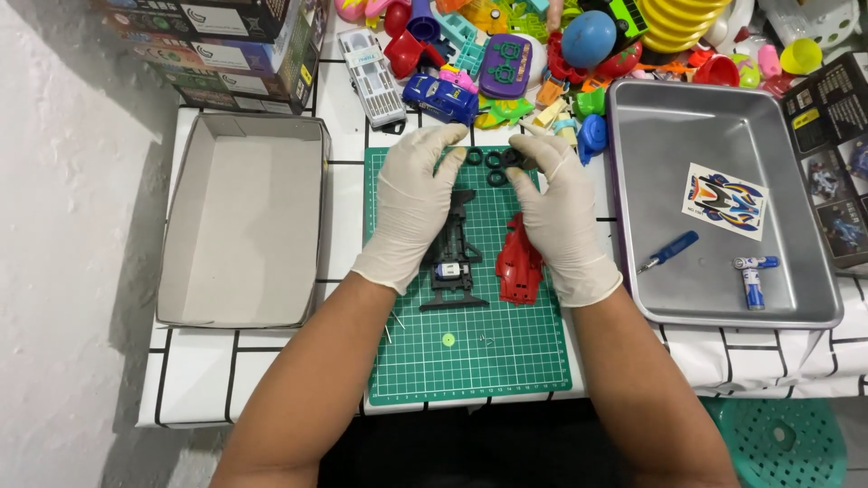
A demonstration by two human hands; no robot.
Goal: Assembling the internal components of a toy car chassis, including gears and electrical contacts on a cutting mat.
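Black tyres (494, 164) lie in a cluster at the top of the green cutting mat (470, 361), between both gloved hands; the left hand (414, 201) rests half-curled beside them, the right hand (558, 203) seemingly pinching one, above the black chassis (455, 262) and red car body (519, 265)

Mat's (470, 361) near half is sitting mostly open; toy pile (542, 54) is crowding behind, box (240, 221) and tray (723, 208) are hemming the sides.

Brushed metal tray (633, 181) (matt); rubbery gloves (411, 208)
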